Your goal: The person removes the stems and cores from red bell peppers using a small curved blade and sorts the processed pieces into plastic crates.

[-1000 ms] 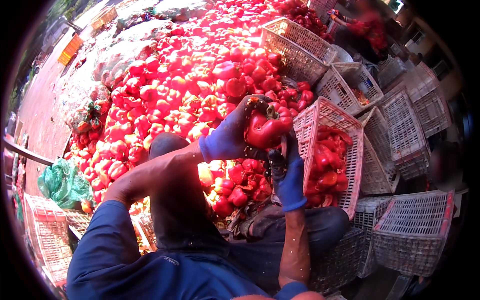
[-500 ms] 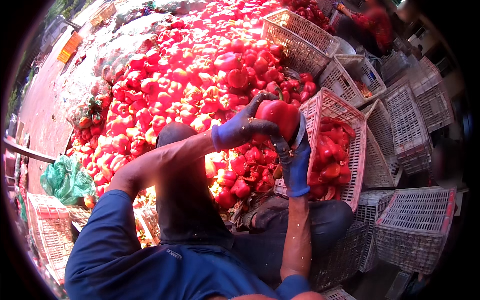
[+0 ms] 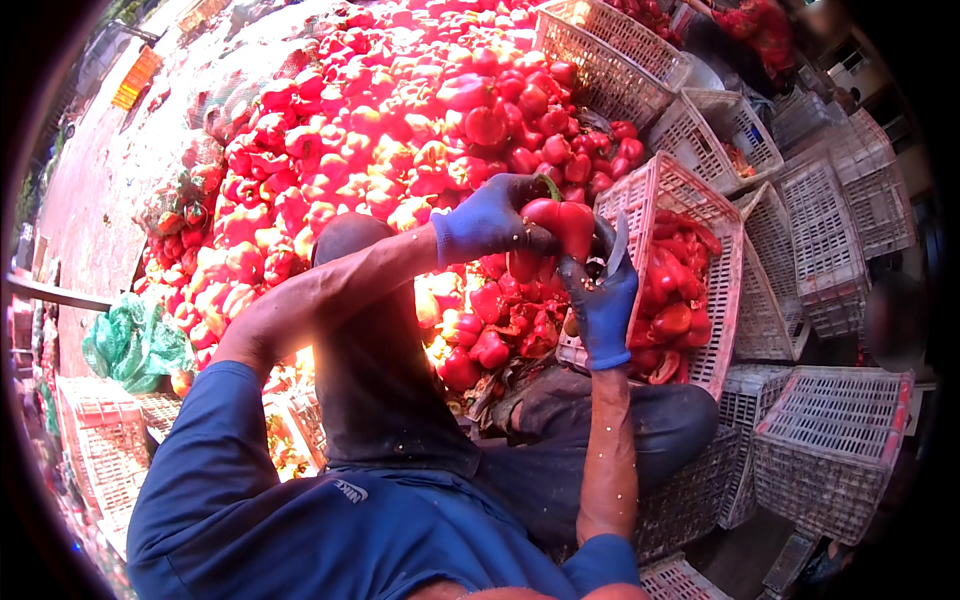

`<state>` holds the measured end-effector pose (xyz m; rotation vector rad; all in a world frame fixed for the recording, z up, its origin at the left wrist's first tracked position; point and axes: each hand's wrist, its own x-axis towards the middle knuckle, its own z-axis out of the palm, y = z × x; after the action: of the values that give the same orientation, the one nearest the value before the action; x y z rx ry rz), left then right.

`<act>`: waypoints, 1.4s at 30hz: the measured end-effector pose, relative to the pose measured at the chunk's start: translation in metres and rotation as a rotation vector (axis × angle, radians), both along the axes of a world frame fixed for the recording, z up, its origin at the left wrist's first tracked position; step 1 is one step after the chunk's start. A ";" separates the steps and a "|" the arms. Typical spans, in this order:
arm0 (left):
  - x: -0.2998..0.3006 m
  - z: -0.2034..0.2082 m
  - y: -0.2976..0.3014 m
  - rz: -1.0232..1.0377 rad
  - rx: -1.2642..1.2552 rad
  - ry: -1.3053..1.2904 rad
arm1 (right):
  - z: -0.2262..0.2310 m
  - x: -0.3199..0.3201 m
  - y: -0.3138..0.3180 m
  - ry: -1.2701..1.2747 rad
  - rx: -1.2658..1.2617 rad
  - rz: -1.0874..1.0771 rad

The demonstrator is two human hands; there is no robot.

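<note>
A red bell pepper [image 3: 566, 226] with a green stem is held in my left hand [image 3: 492, 222], its gloved fingers wrapped around the left side. My right hand [image 3: 604, 312], also in a blue and black glove, is closed on a small knife [image 3: 619, 244]. The short blade points up at the pepper's right side, and the handle is hidden in the fist. My right fingers are close under the pepper; I cannot tell whether they touch it. Just right of this hand, a pinkish plastic crate [image 3: 728, 322] holds cut red pepper pieces [image 3: 672, 285].
A large heap of red peppers [image 3: 350, 160] spreads ahead and left. Pale crates [image 3: 830, 440] stand stacked at the right, with another crate [image 3: 610, 65] beyond the heap. Green netting [image 3: 135, 342] lies at the left. Another person [image 3: 750, 40] sits at the far right.
The pepper has turned and moved slightly in my left hand's grip. The knife blade, earlier along the pepper's right side, now stands a little away from it. The whole view has shifted slightly.
</note>
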<state>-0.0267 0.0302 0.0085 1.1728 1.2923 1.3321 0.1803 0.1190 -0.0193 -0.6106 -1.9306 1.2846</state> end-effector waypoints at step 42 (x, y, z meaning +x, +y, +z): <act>-0.055 -0.025 0.039 0.565 0.308 -0.163 | 0.037 -0.001 -0.009 0.057 0.171 -0.216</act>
<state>-0.0818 0.0697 -0.0165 0.8981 1.3849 2.0527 0.1791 0.1100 0.0175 -0.6675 -1.8482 0.9817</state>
